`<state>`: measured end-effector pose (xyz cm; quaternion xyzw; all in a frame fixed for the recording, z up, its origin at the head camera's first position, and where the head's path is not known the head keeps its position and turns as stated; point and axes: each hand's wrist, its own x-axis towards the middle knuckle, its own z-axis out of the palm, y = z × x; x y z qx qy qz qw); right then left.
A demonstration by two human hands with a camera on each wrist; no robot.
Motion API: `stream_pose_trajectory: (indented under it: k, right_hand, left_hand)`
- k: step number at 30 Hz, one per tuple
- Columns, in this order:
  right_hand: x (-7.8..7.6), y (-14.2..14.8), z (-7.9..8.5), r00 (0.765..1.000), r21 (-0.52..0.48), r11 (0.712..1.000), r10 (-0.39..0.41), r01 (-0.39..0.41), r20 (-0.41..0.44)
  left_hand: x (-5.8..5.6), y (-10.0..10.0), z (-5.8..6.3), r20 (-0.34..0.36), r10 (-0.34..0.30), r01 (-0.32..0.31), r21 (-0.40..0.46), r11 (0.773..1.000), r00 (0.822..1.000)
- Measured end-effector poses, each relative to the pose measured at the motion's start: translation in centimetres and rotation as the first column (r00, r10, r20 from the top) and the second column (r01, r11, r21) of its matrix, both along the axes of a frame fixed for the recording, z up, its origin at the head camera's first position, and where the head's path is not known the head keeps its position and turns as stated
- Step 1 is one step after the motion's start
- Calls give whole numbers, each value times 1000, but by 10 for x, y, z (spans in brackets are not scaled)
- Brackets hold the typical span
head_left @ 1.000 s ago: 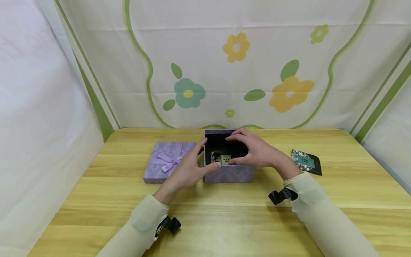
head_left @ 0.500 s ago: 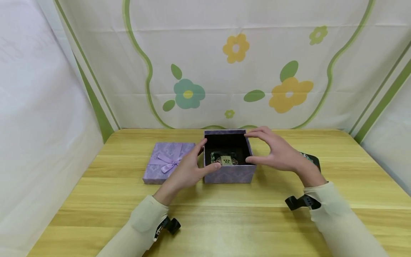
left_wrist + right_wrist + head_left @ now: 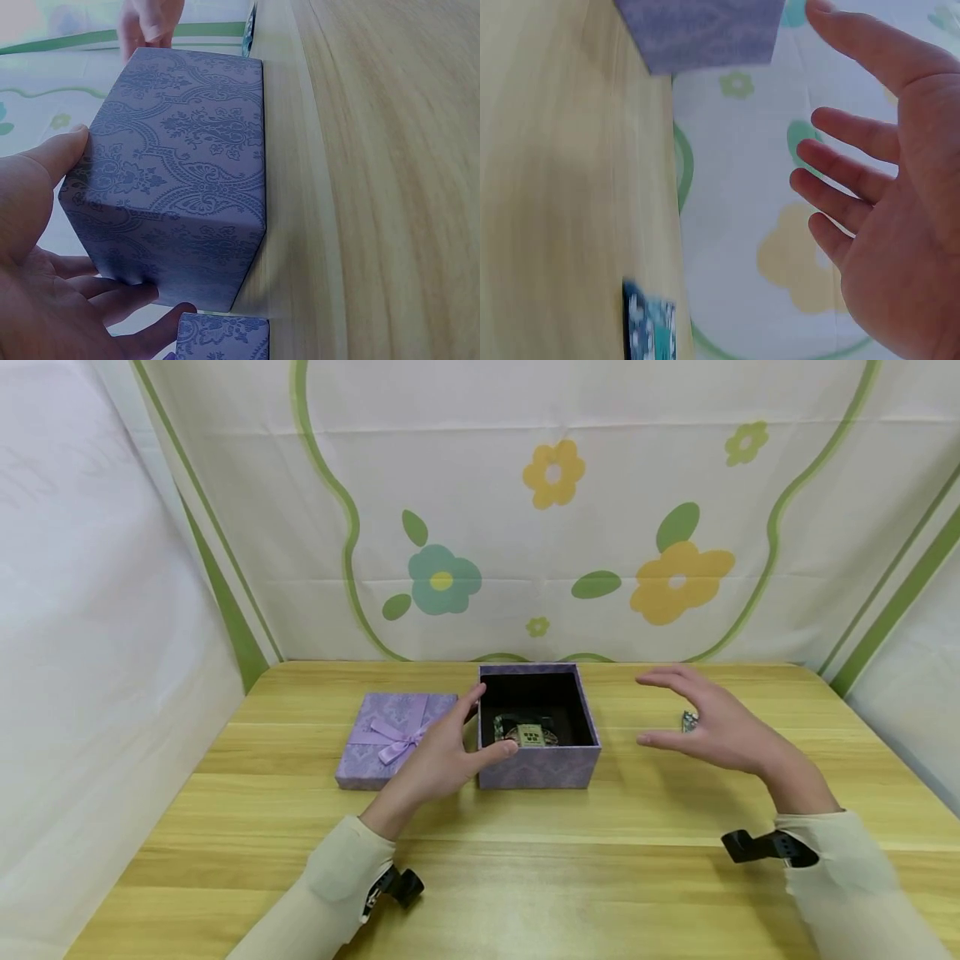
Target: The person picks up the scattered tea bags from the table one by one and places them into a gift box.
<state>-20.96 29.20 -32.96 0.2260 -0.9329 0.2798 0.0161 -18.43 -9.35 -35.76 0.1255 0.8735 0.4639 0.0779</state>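
Observation:
A purple patterned gift box (image 3: 538,768) stands uncovered, its dark inside facing me. In it lies a small packet (image 3: 531,736) with a cream label and dark lettering. My left hand (image 3: 444,750) holds the box at its left side, thumb at the front rim and fingers along the left wall, as the left wrist view (image 3: 45,247) shows too. To the right of the box my right hand (image 3: 723,727) is in the air, fingers spread and nothing in them. Behind it a floral-patterned packet (image 3: 651,322) lies on the table, mostly hidden in the head view.
The box's purple lid (image 3: 386,727), tied with a ribbon bow (image 3: 397,742), lies left of the box, partly behind my left hand. The wooden table (image 3: 525,877) ends at a white floral cloth (image 3: 480,510) at the back, with cloth walls on both sides.
My right hand has come out of the box and moved right, now covering much of the floral packet. The labelled packet in the box shows more fully. My left hand has stayed at the box.

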Motion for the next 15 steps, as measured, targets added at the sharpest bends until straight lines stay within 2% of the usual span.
stream_pose_trajectory:
  k: [8,15]
  right_hand:
    - [4,42,-10,997,116,991,-65,61,29]
    - [-1,71,-22,991,159,983,-101,87,83]
  left_hand:
    - [-1,0,-2,9,-2,2,7,1000,1000]
    - [0,0,-1,14,3,-3,7,1000,1000]
